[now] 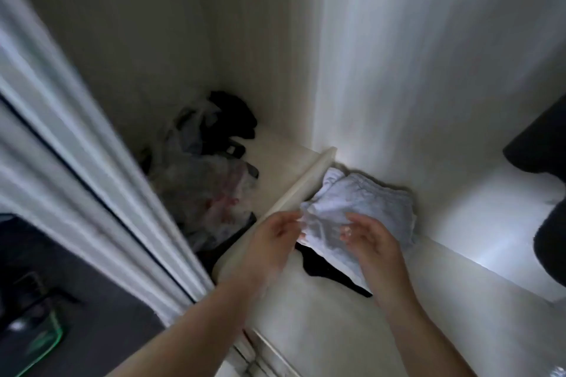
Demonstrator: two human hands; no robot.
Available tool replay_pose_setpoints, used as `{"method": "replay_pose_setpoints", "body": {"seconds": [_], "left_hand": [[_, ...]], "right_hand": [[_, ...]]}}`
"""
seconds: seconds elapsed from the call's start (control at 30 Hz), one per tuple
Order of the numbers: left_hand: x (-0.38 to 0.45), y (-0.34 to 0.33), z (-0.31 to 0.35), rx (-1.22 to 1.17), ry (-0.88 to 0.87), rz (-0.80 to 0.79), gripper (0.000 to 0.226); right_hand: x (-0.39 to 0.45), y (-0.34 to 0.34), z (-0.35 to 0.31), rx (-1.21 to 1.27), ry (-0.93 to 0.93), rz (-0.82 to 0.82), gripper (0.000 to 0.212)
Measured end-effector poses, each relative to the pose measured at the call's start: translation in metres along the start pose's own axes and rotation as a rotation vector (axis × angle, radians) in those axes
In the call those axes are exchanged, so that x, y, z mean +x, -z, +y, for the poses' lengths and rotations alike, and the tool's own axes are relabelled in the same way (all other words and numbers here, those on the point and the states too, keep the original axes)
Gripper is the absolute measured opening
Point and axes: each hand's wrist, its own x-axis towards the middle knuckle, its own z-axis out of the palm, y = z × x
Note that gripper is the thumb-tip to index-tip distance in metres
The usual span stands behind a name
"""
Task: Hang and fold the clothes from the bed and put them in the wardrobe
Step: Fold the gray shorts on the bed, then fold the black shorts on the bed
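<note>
I'm at the wardrobe [398, 70], and the folded white garment [358, 208] is my reference for everything here. It lies on the shelf [337, 330] inside, pushed up near the back wall, with a black piece [330, 272] flat beneath its near edge and poking out toward me.

My left hand [272, 242] sits at the white garment's left corner, fingers loosely extended; the picture is smeared there, so whether the tips actually pinch the cloth or only brush it I cannot tell. My right hand [370, 239] hovers over the garment's near edge with fingers bent and relaxed — nothing seems clamped in it. It looks to me like I'm setting the fold down or straightening it.

Left of the white garment, past the upright divider [303, 184], a heap of mixed clothing [208, 180] sits in the neighbouring compartment, dark items on top at the back — unfolded, as far as I can see. Well to the right of the garment, something dark [539, 144] hangs down at the frame's edge.

So at least this one piece is folded and in place. The bed is out of sight, so I can't judge how much remains there; that loose heap suggests sorting is left.
</note>
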Motion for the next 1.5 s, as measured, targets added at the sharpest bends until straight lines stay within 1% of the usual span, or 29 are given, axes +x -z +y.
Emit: {"method": "replay_pose_setpoints", "body": {"seconds": [0.07,0.13,0.17,0.23,0.33,0.43,0.53,0.63,0.7,0.73,0.77,0.87,0.97,1.13,1.33,1.5], "left_hand": [[-0.048,0.027,0.013,-0.114,-0.019,0.067,0.016],[-0.098,0.054,0.021,-0.183,-0.049,0.134,0.013],[-0.122,0.067,0.024,-0.219,-0.057,0.158,0.011],[-0.169,0.092,0.026,-0.27,-0.078,0.206,0.009],[-0.242,0.134,0.022,-0.267,-0.111,0.306,0.01],[-0.309,0.171,0.01,-0.269,-0.15,0.424,0.014],[-0.373,0.205,-0.004,-0.263,-0.169,0.539,0.015],[-0.444,0.246,-0.019,-0.292,-0.169,0.687,0.014],[-0.494,0.276,-0.034,-0.303,-0.164,0.828,0.013],[-0.524,0.292,-0.043,-0.306,-0.164,0.914,0.013],[-0.534,0.299,-0.047,-0.311,-0.151,0.95,0.013],[-0.598,0.328,-0.073,-0.337,-0.126,1.154,0.014],[-0.661,0.348,-0.104,-0.418,-0.12,1.364,0.014],[-0.737,0.365,-0.145,-0.553,-0.065,1.646,0.015],[-0.806,0.387,-0.179,-0.649,0.023,1.938,0.012],[-0.841,0.41,-0.195,-0.698,0.073,2.093,0.013]], "right_hand": [[-0.029,-0.026,-0.029,0.054,0.054,-0.11,0.025],[-0.059,-0.046,-0.052,0.098,0.085,-0.224,0.015],[-0.075,-0.054,-0.062,0.115,0.098,-0.271,0.013],[-0.107,-0.069,-0.079,0.124,0.128,-0.362,0.019],[-0.167,-0.095,-0.096,0.129,0.125,-0.493,0.019],[-0.222,-0.125,-0.106,0.124,0.121,-0.635,0.015],[-0.28,-0.16,-0.117,0.121,0.148,-0.776,0.017],[-0.344,-0.201,-0.124,0.085,0.217,-0.949,0.018],[-0.39,-0.233,-0.127,0.02,0.251,-1.099,0.021],[-0.416,-0.253,-0.128,-0.003,0.243,-1.184,0.021],[-0.426,-0.26,-0.128,-0.014,0.234,-1.221,0.022],[-0.484,-0.304,-0.127,-0.016,0.211,-1.429,0.022],[-0.544,-0.347,-0.124,-0.017,0.167,-1.643,0.022],[-0.621,-0.408,-0.111,-0.052,0.192,-1.934,0.024],[-0.711,-0.487,-0.089,-0.159,0.221,-2.237,0.014],[-0.772,-0.547,-0.081,-0.208,0.199,-2.352,0.013]]}}
